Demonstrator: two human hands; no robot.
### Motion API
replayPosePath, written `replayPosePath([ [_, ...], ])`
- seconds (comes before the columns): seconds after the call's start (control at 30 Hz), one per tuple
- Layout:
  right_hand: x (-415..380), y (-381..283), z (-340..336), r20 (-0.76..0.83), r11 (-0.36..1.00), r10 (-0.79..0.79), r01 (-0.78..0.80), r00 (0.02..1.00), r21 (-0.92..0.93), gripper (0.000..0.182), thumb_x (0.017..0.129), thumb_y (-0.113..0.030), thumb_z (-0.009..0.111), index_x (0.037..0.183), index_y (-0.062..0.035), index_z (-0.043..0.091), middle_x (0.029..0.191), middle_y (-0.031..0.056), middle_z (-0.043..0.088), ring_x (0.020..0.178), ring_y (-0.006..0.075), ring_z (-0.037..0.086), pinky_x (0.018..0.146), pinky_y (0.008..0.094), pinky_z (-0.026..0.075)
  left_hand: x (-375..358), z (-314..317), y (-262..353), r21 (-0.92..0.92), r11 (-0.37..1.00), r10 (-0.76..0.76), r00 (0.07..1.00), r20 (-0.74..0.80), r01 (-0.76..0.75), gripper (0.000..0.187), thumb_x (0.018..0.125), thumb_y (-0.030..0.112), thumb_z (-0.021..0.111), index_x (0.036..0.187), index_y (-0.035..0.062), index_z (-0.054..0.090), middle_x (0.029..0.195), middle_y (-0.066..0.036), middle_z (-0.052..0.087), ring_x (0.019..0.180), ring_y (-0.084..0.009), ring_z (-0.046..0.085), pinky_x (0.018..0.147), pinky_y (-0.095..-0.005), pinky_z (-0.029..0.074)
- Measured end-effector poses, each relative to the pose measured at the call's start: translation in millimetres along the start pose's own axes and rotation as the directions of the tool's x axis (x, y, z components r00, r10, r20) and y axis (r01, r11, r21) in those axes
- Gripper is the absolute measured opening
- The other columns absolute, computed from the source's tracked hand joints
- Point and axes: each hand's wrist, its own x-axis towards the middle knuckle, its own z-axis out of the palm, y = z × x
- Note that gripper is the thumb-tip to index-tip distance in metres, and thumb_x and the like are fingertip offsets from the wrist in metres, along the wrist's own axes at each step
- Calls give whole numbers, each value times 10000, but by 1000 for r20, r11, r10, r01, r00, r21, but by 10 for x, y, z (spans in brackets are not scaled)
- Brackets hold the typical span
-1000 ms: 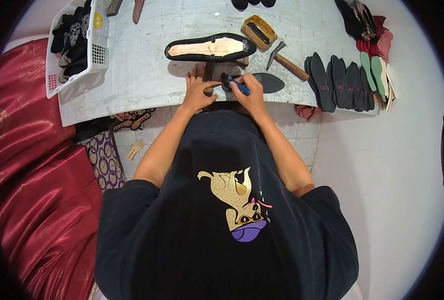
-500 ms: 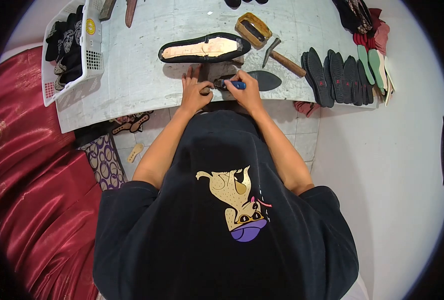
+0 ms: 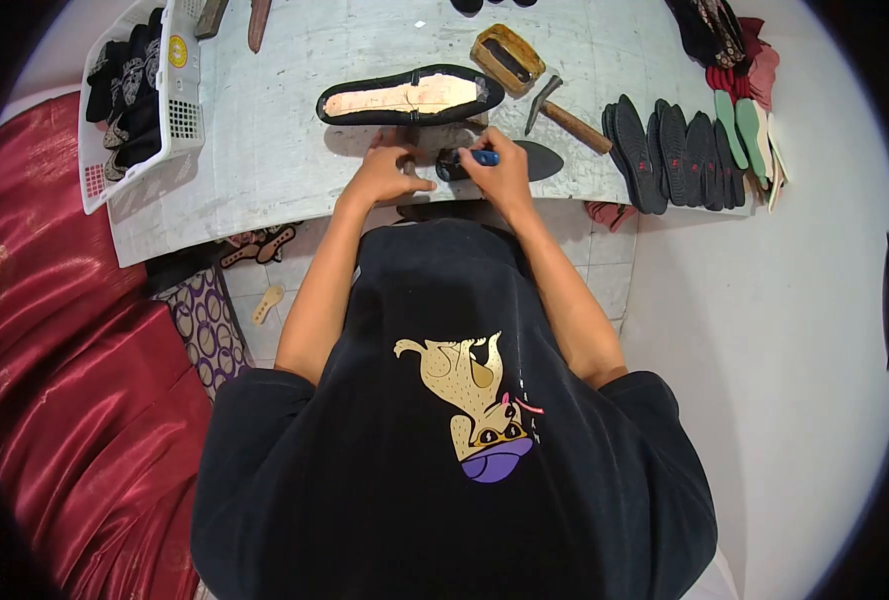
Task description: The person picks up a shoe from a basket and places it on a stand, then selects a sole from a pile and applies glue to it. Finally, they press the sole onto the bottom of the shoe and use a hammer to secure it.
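My right hand is closed around a blue-handled tool, whose working end I cannot make out. Under it lies a smooth black shoe sole, partly hidden by the hand. To its left, my left hand has thumb and fingers apart, near a dark brown strip on the table. Just beyond both hands rests a black shoe, bottom side up, with its pale insole board showing.
A hammer and a yellowish tub lie beyond my right hand. Black ridged soles line the table's right side. A white basket of dark fabric pieces stands at left. The table has a curved-looking front edge.
My left hand has lifted and drawn back a little to the left, its thumb now away from the tool. My right hand and the blue-handled tool have moved slightly right and away from me.
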Motion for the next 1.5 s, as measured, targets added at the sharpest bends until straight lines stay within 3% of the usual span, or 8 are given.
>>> replayPosePath([
  [0.23,127,236,178,73,992,58,-50,996,-114,263,799,-195,829,892,5,685,787,197,714,743,364,715,694,430,550,140,254,496,461,868,-121,979,-162,183,536,616,302,889,1088,80,767,1182,-236,718,1136,-372,685,1041,-493,492],
  [0.37,124,266,63,83,981,192,-188,978,-49,280,814,-225,834,910,1,698,776,190,728,731,332,738,685,412,558,145,423,475,385,922,146,948,-281,-27,532,655,241,881,1115,25,724,1129,-220,719,1073,-411,694,924,-526,545],
  [0.47,76,372,39,-35,977,205,-207,978,-58,313,830,-277,859,851,-7,703,696,114,702,634,178,673,625,348,528,205,461,440,318,946,109,985,-132,-62,496,692,201,870,1120,13,704,1086,-214,723,1046,-428,691,920,-524,540],
  [0.6,67,591,-245,-159,969,218,-233,963,-80,278,827,-251,854,812,-25,691,651,95,673,592,175,636,599,363,511,275,545,256,376,922,145,984,-99,-98,434,714,185,875,1070,8,700,1075,-228,726,1048,-423,693,906,-516,544],
  [0.63,76,646,-369,-206,949,263,-291,943,-123,263,805,-233,837,781,-10,700,705,160,723,642,290,719,638,403,545,265,522,281,363,926,143,985,-97,-99,416,719,180,875,1053,5,698,1069,-235,725,1052,-426,690,904,-514,541],
  [0.93,139,768,-894,-356,899,196,-312,914,-306,282,800,-206,802,737,21,646,659,193,686,623,355,703,620,445,528,237,491,353,294,952,120,986,-117,-80,290,749,134,852,947,-9,698,1001,-236,728,1037,-418,691,884,-502,538],
  [1.2,125,559,-302,-138,979,81,-105,987,-174,242,818,-149,789,810,15,612,689,232,655,698,423,680,640,472,511,240,469,379,295,954,71,996,-60,-50,293,752,133,851,961,-6,699,1043,-236,722,1053,-422,682,891,-509,536],
  [1.5,58,951,-1138,-279,906,81,-188,957,-380,192,816,-114,741,800,17,601,707,246,656,704,443,680,648,478,513,218,436,454,317,948,57,997,-56,-36,397,727,142,880,1041,2,682,1111,-202,713,1105,-408,671,924,-501,533],
])
